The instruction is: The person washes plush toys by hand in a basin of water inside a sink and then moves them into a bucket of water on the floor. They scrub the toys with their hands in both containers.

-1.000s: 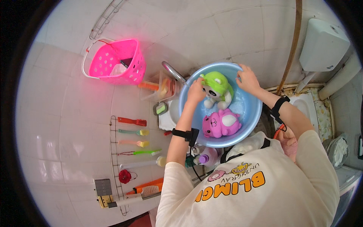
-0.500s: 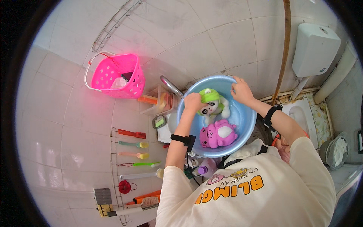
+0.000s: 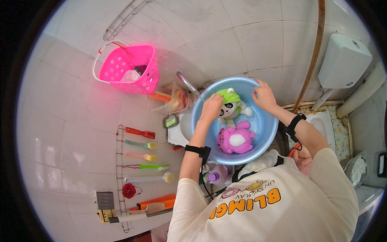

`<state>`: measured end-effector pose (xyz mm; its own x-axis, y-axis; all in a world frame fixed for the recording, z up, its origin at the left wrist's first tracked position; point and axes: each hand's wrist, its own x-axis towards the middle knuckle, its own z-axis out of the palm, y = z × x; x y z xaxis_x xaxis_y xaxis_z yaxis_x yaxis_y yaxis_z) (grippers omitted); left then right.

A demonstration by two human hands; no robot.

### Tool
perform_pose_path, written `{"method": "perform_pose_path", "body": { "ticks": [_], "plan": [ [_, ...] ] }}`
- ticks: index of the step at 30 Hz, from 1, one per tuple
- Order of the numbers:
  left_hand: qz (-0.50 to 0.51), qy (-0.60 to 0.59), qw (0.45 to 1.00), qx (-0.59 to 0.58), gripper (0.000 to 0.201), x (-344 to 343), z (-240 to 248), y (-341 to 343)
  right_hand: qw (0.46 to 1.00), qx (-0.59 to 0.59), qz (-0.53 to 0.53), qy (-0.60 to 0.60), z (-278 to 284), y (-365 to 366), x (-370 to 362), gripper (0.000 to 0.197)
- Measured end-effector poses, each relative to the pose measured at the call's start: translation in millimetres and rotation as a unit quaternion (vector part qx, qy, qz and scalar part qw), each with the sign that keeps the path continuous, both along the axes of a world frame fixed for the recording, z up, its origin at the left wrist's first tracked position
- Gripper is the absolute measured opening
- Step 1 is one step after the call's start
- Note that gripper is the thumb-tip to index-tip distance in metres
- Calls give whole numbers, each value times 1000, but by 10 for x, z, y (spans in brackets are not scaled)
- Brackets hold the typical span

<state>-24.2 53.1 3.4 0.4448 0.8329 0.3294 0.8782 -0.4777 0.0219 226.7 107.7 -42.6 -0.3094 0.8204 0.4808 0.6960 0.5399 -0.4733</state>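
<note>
We are closing our left hand (image 3: 211, 108) on the green hood of a panda plush toy (image 3: 229, 109), which is sitting just beside and to the right of that hand, its black-and-white face showing. Our right hand (image 3: 265, 97) is staying at the far right rim of a light blue basin (image 3: 264, 127), fingers curling and thumb standing a little apart; we cannot tell whether it is gripping the rim.

Both toys are resting inside the basin. Nearer to us than the left hand, a magenta plush animal (image 3: 238, 139) with a white belly patch is lying beside the panda.

Beyond the left hand and to its left, a curved metal faucet (image 3: 186, 82) is reaching toward the basin, and a pink basket (image 3: 150, 80) is hanging farther off. Well to the left of that hand, a red brush (image 3: 140, 132) is hanging on the wall. Below the left hand, a bottle (image 3: 221, 174) with a purple cap is standing near the basin. Right of the right hand, a wooden pole (image 3: 315, 50) is leaning.
</note>
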Motion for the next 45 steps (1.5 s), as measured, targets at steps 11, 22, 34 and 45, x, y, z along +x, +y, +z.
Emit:
{"method": "perform_pose_path", "body": {
  "ticks": [11,22,34,45],
  "plan": [
    [203,-38,970,-130,38,-103,35,49,1000,17,17,-15,0,-20,-48,15],
    [222,-51,877,-423,61,-423,-240,-267,999,-8,4,39,-14,60,-13,13],
    [169,35,784,-596,86,-230,-414,-361,996,-7,-8,92,-59,64,-9,13],
    [162,114,850,-487,66,146,-398,-240,995,-8,-13,102,-48,85,10,13]
  ]
}}
